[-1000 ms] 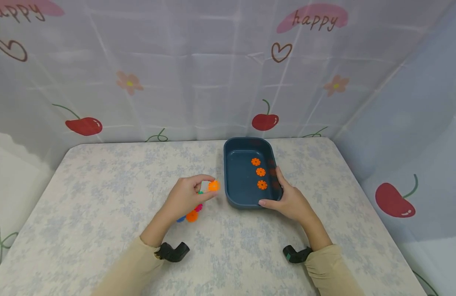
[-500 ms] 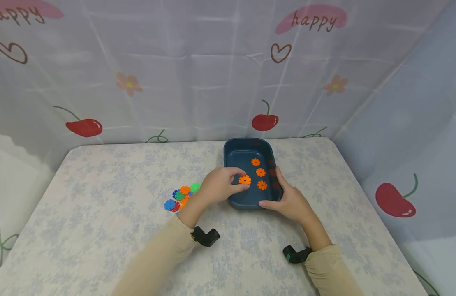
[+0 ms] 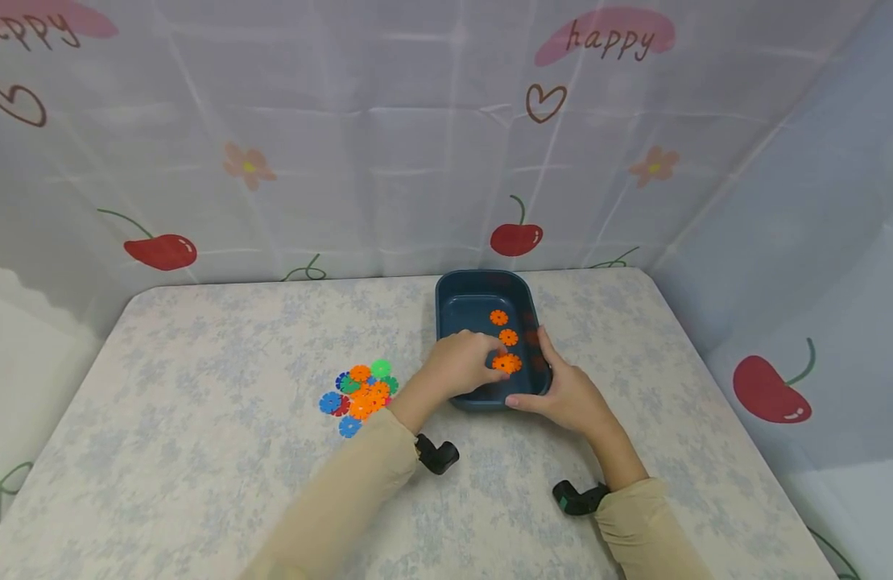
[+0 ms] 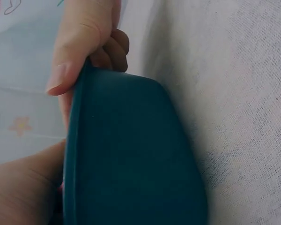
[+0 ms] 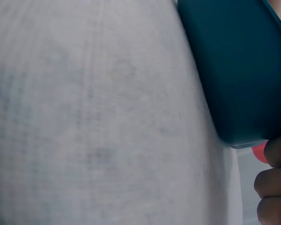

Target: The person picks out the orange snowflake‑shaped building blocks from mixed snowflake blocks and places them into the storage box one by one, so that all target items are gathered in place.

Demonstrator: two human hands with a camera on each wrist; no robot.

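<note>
My left hand (image 3: 456, 362) reaches into the dark blue rectangular tray (image 3: 482, 278) and pinches an orange notched plastic disc (image 3: 500, 365) between thumb and fingertips. The held disc overlaps another orange one close to the tray floor. Two more orange discs (image 3: 508, 337) lie behind it in a row along the right side. My right hand (image 3: 571, 395) grips the tray's near right corner, thumb on the front rim and fingers along the right wall. In the left wrist view the tray wall (image 4: 131, 140) hides most of the left hand's fingers.
Left of the tray, a loose pile of notched discs (image 3: 360, 403) in orange, green, blue and red lies on the patterned tablecloth (image 3: 221, 362). A printed curtain (image 3: 374, 161) hangs right behind the table's back edge.
My left hand has carried the orange disc from above the pile rightward into the tray, down beside the nearest orange disc. My right hand keeps its hold on the tray.
</note>
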